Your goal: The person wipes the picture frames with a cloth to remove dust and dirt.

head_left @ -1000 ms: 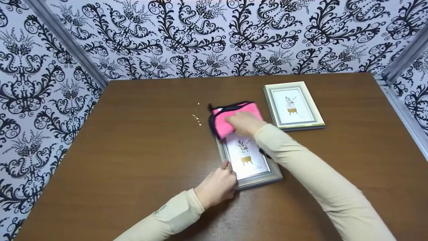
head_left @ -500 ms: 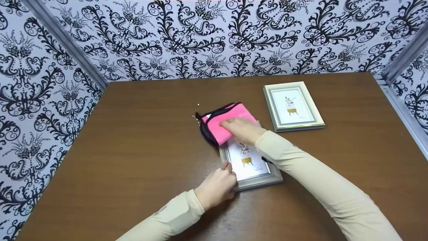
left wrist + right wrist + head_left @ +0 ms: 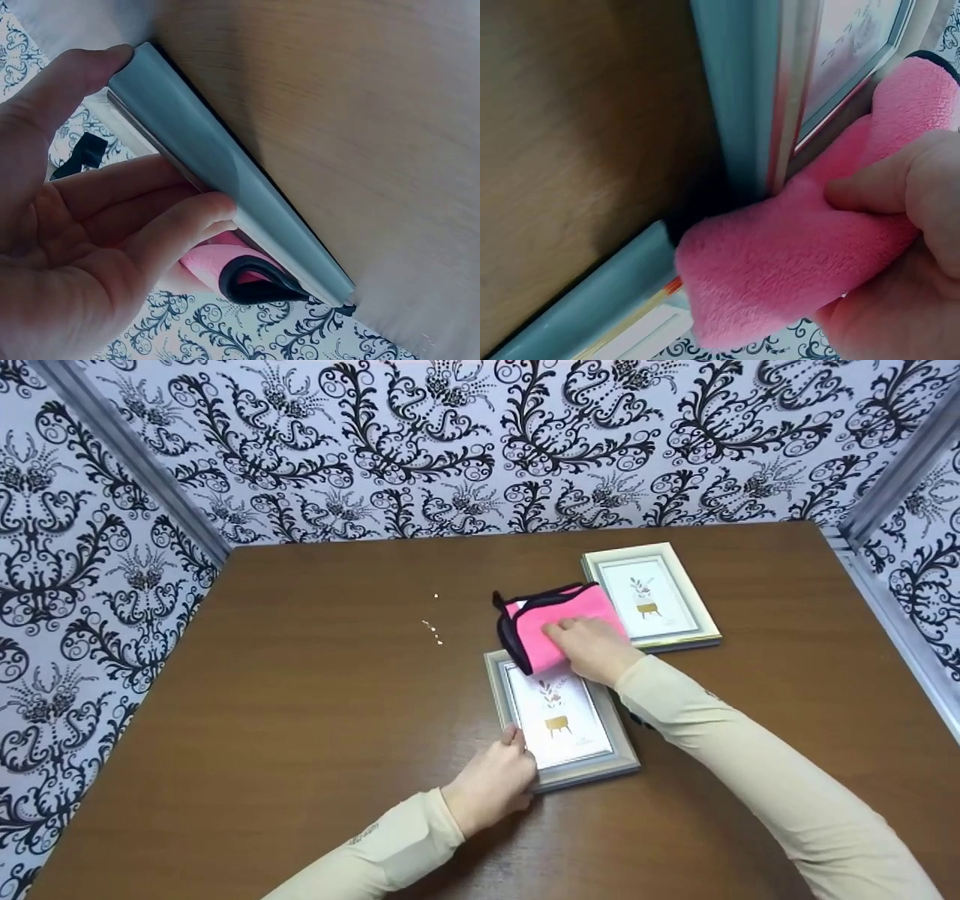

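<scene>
A pale picture frame (image 3: 574,739) with a plant print behind its pane lies flat on the brown table. My left hand (image 3: 491,780) grips its lower left side; in the left wrist view the thumb and fingers (image 3: 180,225) press on the frame's edge. With my right hand (image 3: 592,649) I hold a folded pink cloth (image 3: 536,634) with dark trim over the frame's far end, hiding its upper right corner. In the right wrist view, fluffy pink cloth (image 3: 772,262) lies over the frame's edge, the thumb on top of it.
A second, similar picture frame (image 3: 660,600) lies behind and to the right, its near left part hidden by the cloth. Small pale crumbs (image 3: 433,631) lie on the table (image 3: 322,675) left of the cloth. Patterned walls (image 3: 465,450) stand at the back and sides.
My right hand and the cloth shifted left along the frame's far end, then right, now overlapping the second frame's corner. The crumbs are uncovered again. My left hand keeps its grip.
</scene>
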Motion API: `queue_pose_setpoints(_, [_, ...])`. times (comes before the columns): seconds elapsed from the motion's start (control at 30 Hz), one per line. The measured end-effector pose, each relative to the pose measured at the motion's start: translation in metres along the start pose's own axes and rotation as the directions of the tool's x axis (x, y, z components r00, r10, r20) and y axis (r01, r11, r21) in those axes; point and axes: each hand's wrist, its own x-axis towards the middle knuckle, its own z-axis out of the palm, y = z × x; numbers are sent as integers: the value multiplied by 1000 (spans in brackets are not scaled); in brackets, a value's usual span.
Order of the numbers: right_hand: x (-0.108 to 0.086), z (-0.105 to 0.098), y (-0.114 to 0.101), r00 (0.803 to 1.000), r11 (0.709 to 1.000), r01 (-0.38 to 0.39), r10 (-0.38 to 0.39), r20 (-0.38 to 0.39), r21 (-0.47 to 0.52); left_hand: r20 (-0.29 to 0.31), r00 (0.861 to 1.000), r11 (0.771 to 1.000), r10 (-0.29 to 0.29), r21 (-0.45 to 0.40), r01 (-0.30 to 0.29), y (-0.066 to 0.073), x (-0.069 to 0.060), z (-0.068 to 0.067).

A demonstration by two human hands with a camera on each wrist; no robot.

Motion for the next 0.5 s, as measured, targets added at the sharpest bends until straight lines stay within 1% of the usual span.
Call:
queue_pose_setpoints(0.17, [0,2,-6,1000,998,1,-1,1,-57,16,1000,1000,7,23,-8,0,1,0])
queue_pose_setpoints(0.27, [6,4,-15,1000,996,11,-10,15,-89,16,1000,1000,3,10,-3,0,0,0])
queue_pose_setpoints(0.33, [10,5,-22,999,996,27,-25,24,-88,13,1000,1000,-4,-5,4,0,0,-1])
queue_pose_setpoints(0.4, [13,6,-30,998,995,68,-67,19,-71,10,1000,1000,-11,-14,12,0,0,-1])
queue_pose_setpoints(0.5, [14,8,-40,988,988,151,-151,4,-4,9,1000,1000,-11,-21,11,0,1,-2])
